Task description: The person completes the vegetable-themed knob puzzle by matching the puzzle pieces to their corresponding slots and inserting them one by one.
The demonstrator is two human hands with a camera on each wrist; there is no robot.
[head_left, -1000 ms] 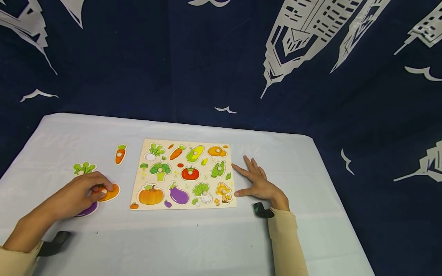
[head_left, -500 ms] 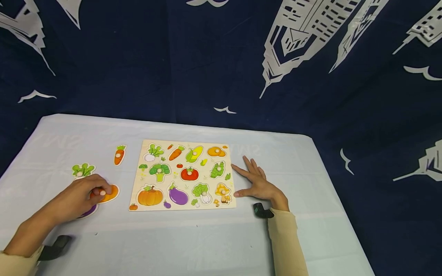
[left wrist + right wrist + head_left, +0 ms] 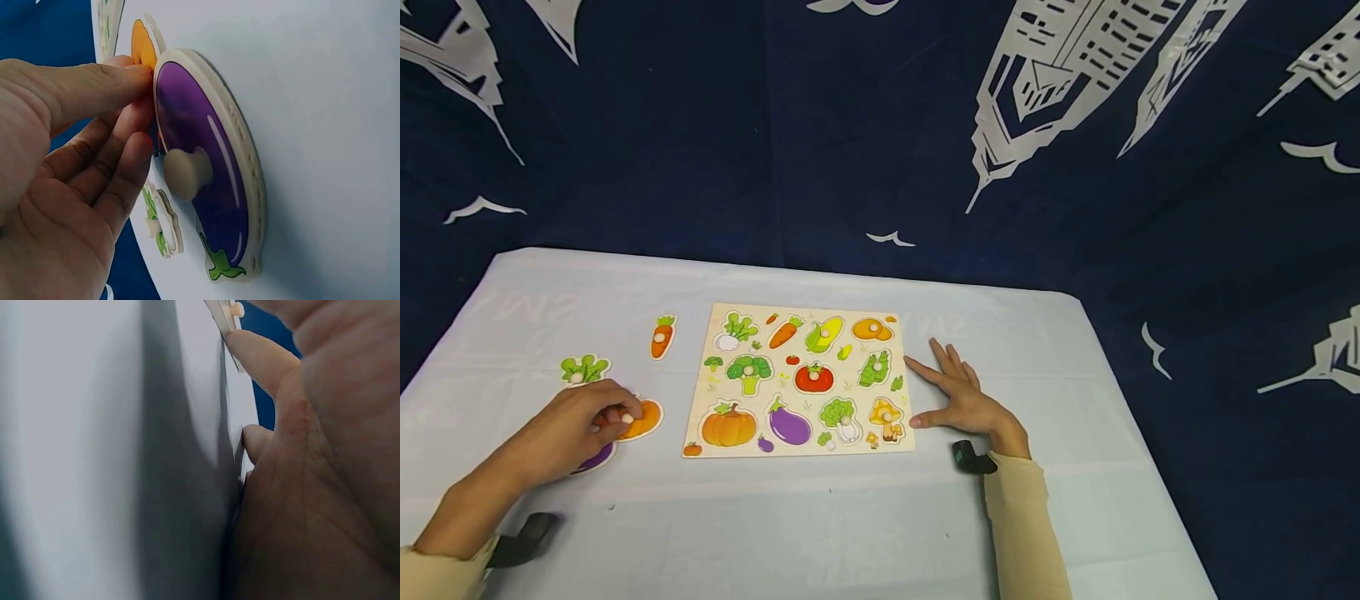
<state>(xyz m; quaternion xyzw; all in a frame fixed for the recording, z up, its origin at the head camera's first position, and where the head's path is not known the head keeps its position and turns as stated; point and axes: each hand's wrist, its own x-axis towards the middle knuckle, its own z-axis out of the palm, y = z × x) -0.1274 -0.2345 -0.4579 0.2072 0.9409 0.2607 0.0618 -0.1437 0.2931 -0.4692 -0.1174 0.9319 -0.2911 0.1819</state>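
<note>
My left hand point(image 3: 568, 425) is over the left side of the table, its thumb and index finger pinching the orange pumpkin puzzle piece point(image 3: 646, 419) at its knob. Beside it lies an eggplant piece point(image 3: 200, 144), large in the left wrist view and partly under the hand in the head view. A leafy-topped radish piece point(image 3: 584, 367) lies just beyond that hand, partly covered. Farther off is a carrot piece point(image 3: 662, 337). My right hand point(image 3: 966, 398) rests with fingers spread, thumb and index fingertips at the right edge of the wooden vegetable puzzle board point(image 3: 700, 392).
Knobbed pieces sit in the board, among them a tomato point(image 3: 814, 378), a broccoli point(image 3: 748, 372) and a corn point(image 3: 825, 334). A white cloth covers the table point(image 3: 760, 533). Behind it hangs a dark blue curtain point(image 3: 850, 150) with white building prints.
The left hand has shifted only slightly, its fingers staying on the pumpkin piece. The right hand and the board keep their places.
</note>
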